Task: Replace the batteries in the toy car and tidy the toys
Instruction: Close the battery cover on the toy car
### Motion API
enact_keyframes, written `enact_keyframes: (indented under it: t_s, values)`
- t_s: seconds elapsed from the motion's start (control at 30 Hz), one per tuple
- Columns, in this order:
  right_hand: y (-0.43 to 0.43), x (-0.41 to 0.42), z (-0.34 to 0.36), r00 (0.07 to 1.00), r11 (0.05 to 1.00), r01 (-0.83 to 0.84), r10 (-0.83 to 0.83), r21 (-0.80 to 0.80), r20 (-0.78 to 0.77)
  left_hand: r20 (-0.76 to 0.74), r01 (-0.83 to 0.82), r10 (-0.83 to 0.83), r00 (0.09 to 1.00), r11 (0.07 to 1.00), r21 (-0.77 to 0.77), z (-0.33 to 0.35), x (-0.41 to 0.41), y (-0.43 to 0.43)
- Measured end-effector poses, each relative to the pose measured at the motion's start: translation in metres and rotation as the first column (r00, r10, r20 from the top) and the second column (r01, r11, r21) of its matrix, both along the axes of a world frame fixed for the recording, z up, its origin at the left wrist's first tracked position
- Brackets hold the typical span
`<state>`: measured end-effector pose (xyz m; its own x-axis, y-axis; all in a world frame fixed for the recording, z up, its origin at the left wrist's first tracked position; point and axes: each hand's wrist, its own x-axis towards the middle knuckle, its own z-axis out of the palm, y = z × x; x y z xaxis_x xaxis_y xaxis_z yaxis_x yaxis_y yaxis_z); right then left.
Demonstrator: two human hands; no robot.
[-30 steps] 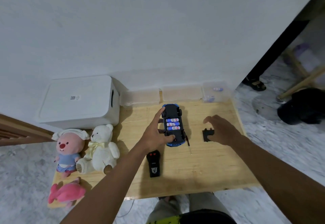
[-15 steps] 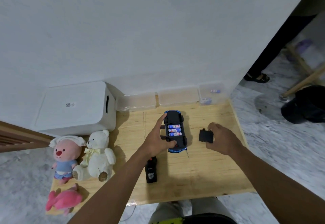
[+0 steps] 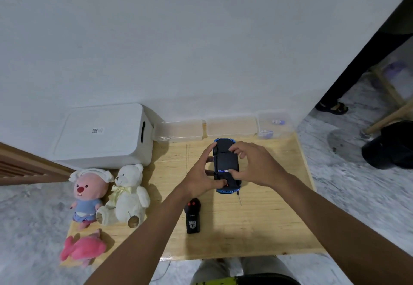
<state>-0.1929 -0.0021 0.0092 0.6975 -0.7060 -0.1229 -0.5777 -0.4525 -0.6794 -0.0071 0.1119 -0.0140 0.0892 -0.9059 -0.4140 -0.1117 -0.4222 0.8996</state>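
Note:
The blue toy car (image 3: 226, 189) lies upside down in the middle of the wooden table (image 3: 274, 222). A black battery cover (image 3: 224, 159) sits over its underside, with a thin strip of the blue batteries still showing at its near edge. My left hand (image 3: 201, 177) grips the car's left side, thumb on the near end. My right hand (image 3: 252, 165) holds the cover down on the car with its fingertips. A small screwdriver (image 3: 239, 198) lies just right of the car's near end. The black remote (image 3: 193, 216) lies in front of the car.
Three plush toys stand at the table's left: a pink-faced doll (image 3: 88, 195), a white bear (image 3: 127, 195) and a pink one (image 3: 82, 249). A white lidded bin (image 3: 100, 135) and three clear boxes (image 3: 230, 127) line the wall. The right box (image 3: 273, 124) holds batteries. Another person's foot (image 3: 331, 107) is at right.
My right hand picked the battery cover up from the table right of the car and brought it onto the car's underside, hiding most of the batteries. My left hand stayed on the car.

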Motion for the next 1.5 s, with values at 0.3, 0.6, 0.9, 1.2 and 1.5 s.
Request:
enact_keyframes:
  t_s: [0.3,0.6,0.9,1.2,1.5]
  values:
    - [0.005,0.009,-0.005,1.000,1.000,0.009,-0.009,0.019,0.007,-0.014,-0.015,0.015,1.000,1.000,-0.022,0.006,0.005,0.009]
    - [0.008,0.021,0.006,0.990,0.984,0.137,-0.140,0.115,0.023,-0.003,-0.012,0.012,1.000,0.999,-0.033,0.009,0.009,0.013]
    - [0.015,0.034,0.018,0.981,0.991,0.123,-0.115,0.047,-0.156,-0.010,-0.021,0.021,1.000,0.999,-0.047,0.011,0.007,0.016]
    - [0.021,0.042,0.024,0.973,0.989,0.145,-0.140,0.016,-0.184,-0.026,-0.036,0.035,0.999,0.998,-0.046,0.013,0.010,0.019]
    - [0.026,0.046,0.029,0.976,0.984,0.174,-0.179,-0.048,-0.124,-0.035,-0.069,0.066,0.997,0.995,-0.071,0.018,0.011,0.018]
